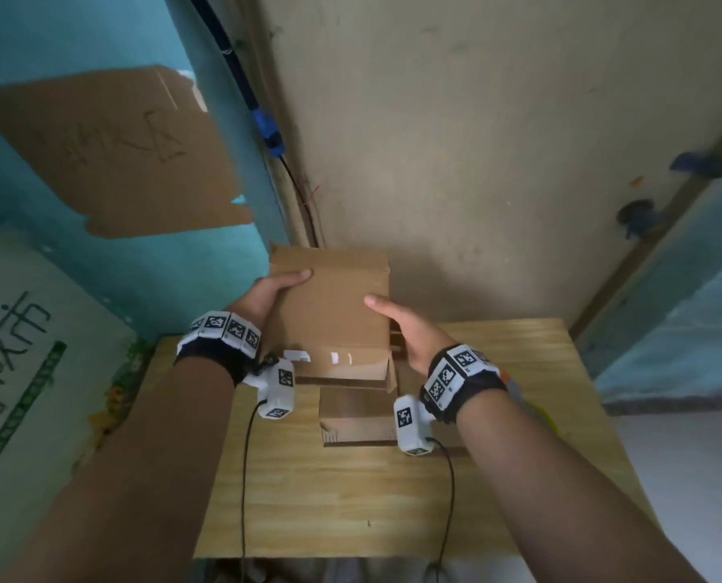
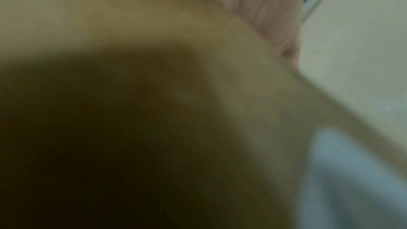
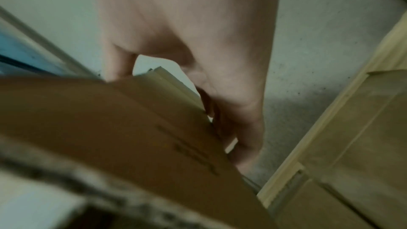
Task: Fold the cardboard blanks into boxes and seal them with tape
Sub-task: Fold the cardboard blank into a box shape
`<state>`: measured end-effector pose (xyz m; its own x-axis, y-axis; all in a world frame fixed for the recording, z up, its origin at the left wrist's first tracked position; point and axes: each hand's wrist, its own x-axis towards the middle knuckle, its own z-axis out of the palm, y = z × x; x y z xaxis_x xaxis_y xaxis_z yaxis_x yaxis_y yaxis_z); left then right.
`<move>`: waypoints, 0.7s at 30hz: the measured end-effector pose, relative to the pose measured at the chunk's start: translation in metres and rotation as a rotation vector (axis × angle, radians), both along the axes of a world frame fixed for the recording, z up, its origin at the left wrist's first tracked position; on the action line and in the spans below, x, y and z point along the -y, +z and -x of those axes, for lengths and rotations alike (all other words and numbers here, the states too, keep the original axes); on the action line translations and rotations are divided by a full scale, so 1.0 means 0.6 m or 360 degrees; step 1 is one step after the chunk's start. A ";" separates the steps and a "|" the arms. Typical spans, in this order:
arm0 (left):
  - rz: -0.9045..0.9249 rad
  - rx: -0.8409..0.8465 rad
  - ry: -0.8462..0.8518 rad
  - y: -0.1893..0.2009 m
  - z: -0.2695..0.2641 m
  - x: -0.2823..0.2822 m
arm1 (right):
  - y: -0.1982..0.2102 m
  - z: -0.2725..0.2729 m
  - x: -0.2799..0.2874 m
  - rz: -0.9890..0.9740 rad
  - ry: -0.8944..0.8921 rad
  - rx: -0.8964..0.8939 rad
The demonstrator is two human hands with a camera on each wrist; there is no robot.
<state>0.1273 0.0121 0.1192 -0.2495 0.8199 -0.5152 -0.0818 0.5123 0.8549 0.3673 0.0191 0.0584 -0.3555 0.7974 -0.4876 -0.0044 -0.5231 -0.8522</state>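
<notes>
Cardboard box [image 1: 330,313] is held above my table [image 1: 393,507]: my left hand [image 1: 267,296] grips its 9 o'clock edge, my right hand [image 1: 405,330] its 3 o'clock edge, thumbs on top.

The left wrist view is a blur of tan and shadow. The flat brown cardboard blank [image 1: 330,313] hides the fingers of both hands beneath it. It covers part of the brown cardboard stack [image 1: 357,418] on the pale wooden counter [image 1: 498,477], whose near edge is out of frame.
</notes>
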 end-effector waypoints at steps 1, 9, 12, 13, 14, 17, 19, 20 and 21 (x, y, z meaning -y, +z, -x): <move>-0.0001 0.0002 -0.0025 -0.002 -0.017 -0.006 | 0.001 -0.017 0.001 0.0000 -0.0010 -0.0003; 0.0111 0.0225 -0.0381 -0.040 -0.126 -0.024 | 0.004 -0.166 0.008 0.0050 -0.0157 0.0074; 0.0162 0.0214 -0.0559 -0.056 -0.142 -0.025 | -0.017 -0.207 -0.001 0.0150 -0.0150 0.0082; 0.0165 0.0215 -0.0598 -0.057 -0.149 -0.024 | -0.021 -0.216 -0.002 0.0162 -0.0147 0.0098; 0.0150 0.0219 -0.0614 -0.059 -0.155 -0.022 | -0.023 -0.225 -0.002 0.0169 -0.0153 0.0109; 0.0071 0.0273 -0.0506 -0.063 -0.160 -0.024 | -0.029 -0.247 0.004 0.0149 -0.0220 0.0033; 0.0005 0.0262 -0.0404 -0.066 -0.156 -0.031 | -0.037 -0.258 0.009 0.0196 -0.0251 0.0056; -0.0023 0.0221 -0.0338 -0.068 -0.151 -0.035 | -0.041 -0.262 0.013 0.0233 -0.0224 0.0084; -0.0054 0.0184 -0.0270 -0.070 -0.145 -0.039 | -0.049 -0.263 0.016 0.0261 -0.0181 0.0117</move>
<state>0.2143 0.0355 0.0770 -0.0474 0.8625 -0.5039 -0.0953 0.4982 0.8618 0.5254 0.0096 0.0292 -0.2264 0.7381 -0.6355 -0.0125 -0.6546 -0.7559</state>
